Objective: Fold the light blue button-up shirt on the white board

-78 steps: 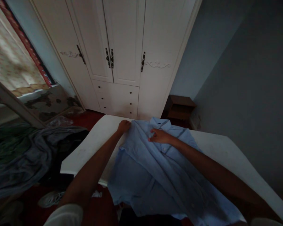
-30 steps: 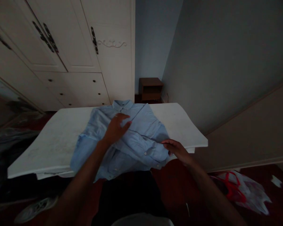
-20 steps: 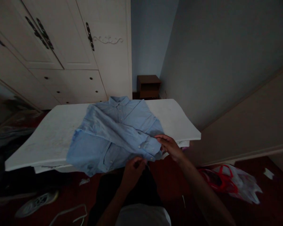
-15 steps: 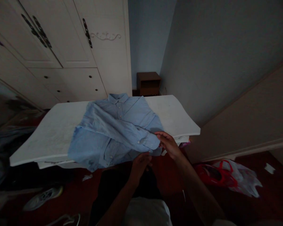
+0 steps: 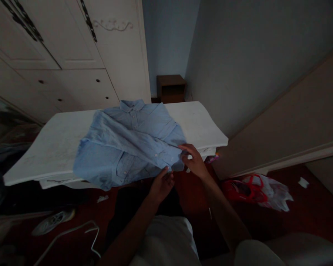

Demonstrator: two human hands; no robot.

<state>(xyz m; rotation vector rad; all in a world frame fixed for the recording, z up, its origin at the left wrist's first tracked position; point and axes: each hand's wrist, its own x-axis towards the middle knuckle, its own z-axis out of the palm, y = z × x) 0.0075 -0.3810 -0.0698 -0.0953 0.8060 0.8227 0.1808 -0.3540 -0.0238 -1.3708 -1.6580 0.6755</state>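
Looking down at our light blue shirt (image 5: 127, 144): it's spread front-up on the white desk (image 5: 201, 125), collar (image 5: 132, 105) at the far edge and the lower part hanging over the near one. One sleeve (image 5: 119, 135) lies slantwise across the front, so its cuff (image 5: 170, 157) ends up by our hands, with a small button or two showing.

Our left hand (image 5: 161, 187) has its grip pinched on the bottom corner of that cuff, thumb on top. Our right hand (image 5: 195, 162) is at the cuff's outer end, fingers curved and index fingertip about touching the cloth; honestly we can't tell if that grip has hold of it.

Behind the desk we've got a white wardrobe (image 5: 124, 55) with dark handles and round drawer knobs, plus a little brown nightstand (image 5: 170, 79) near the grey wall (image 5: 238, 66). Down on the red floor (image 5: 194, 199), a red bag (image 5: 230, 190) and a see-through plastic bag (image 5: 279, 195) sit together on the right. Over on the left there's a pale shoe (image 5: 52, 223) and a white cord (image 5: 93, 222). Pretty dim in here.
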